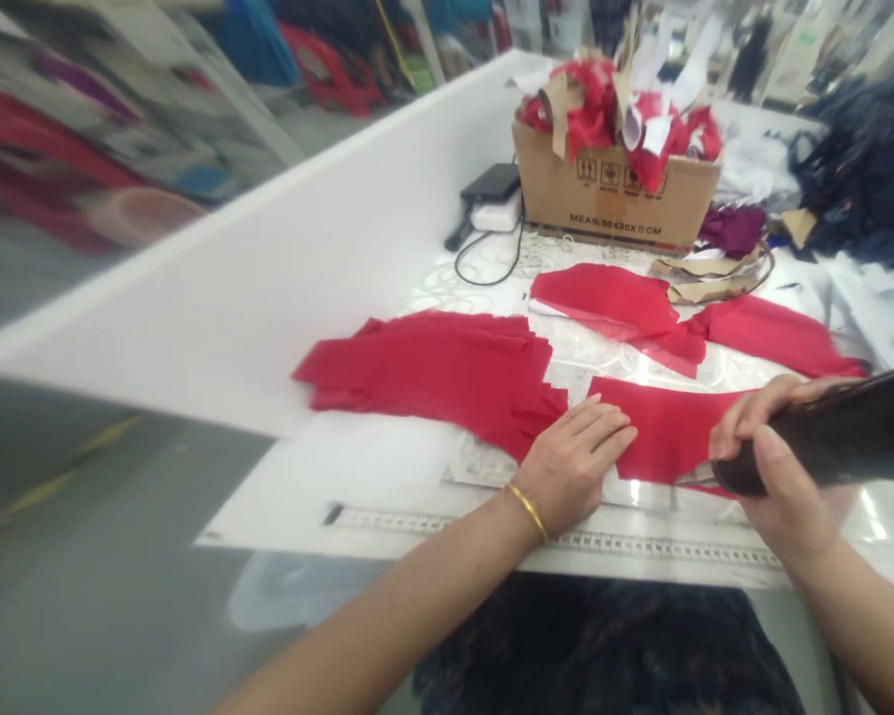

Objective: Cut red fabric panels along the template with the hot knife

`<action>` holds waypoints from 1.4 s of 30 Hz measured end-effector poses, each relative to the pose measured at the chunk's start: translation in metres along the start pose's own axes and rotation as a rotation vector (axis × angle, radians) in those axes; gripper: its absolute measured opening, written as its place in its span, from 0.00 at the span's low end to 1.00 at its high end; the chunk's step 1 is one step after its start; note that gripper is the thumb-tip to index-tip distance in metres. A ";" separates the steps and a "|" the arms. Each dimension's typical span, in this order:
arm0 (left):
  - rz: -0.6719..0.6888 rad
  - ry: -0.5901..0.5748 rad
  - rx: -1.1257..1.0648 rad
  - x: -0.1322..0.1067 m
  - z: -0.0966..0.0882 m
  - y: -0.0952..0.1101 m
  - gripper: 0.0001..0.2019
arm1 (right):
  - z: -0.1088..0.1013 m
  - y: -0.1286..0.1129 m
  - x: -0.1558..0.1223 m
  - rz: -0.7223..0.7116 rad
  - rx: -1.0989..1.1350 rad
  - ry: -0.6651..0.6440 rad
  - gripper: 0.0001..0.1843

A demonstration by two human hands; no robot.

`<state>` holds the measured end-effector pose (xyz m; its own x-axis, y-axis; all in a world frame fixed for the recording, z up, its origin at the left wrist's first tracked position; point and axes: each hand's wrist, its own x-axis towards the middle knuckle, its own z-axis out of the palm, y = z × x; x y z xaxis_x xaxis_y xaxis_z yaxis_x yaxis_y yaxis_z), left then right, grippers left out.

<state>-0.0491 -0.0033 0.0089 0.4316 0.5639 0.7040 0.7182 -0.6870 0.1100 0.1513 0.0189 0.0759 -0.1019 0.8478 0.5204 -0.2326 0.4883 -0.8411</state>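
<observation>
My left hand, with a yellow bangle at the wrist, lies flat on the left end of a red fabric piece, fingers stretched out. My right hand is wrapped round a thick black handheld tool with a pointed metal tip. That tip is at the lower edge of the same fabric piece; whether it touches the cloth I cannot tell. Left of my hands is a stack of red fabric pieces. Beyond them lie more red pieces, some with a white underside.
Along the table's front edge runs a measuring tape. A cardboard box full of red and white scraps stands at the back. A black device with a cable is beside it. A white panel borders the left side; dark cloth is piled back right.
</observation>
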 end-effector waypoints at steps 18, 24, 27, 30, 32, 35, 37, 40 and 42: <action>0.006 -0.027 0.011 -0.005 -0.003 -0.004 0.21 | -0.035 -0.014 -0.005 -0.006 -0.103 0.105 0.11; 0.027 -0.040 0.039 -0.006 -0.008 0.000 0.19 | -0.033 -0.014 0.004 -0.041 0.007 0.098 0.16; 0.067 -0.071 0.076 -0.008 -0.012 0.005 0.17 | -0.027 -0.005 0.013 -0.071 0.046 0.102 0.16; 0.091 -0.107 0.089 -0.012 -0.016 0.007 0.19 | -0.014 0.009 0.025 -0.052 0.068 0.067 0.17; 0.094 -0.122 0.083 -0.015 -0.017 0.007 0.19 | -0.001 0.019 0.034 -0.047 0.069 0.038 0.17; 0.081 -0.141 0.081 -0.020 -0.015 0.007 0.20 | 0.021 0.034 0.047 -0.076 0.073 0.025 0.16; 0.063 -0.145 0.077 -0.022 -0.013 0.007 0.21 | 0.035 0.042 0.055 -0.103 0.068 0.026 0.16; 0.059 -0.110 0.061 -0.023 -0.010 0.009 0.20 | 0.050 0.053 0.065 -0.129 0.036 0.035 0.14; 0.062 -0.076 0.056 -0.023 -0.009 0.010 0.18 | 0.056 0.059 0.071 -0.145 0.009 0.038 0.10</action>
<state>-0.0570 -0.0272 0.0000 0.5150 0.5555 0.6528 0.7173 -0.6963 0.0266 0.0759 0.0961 0.0709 -0.0301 0.7757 0.6304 -0.2506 0.6047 -0.7560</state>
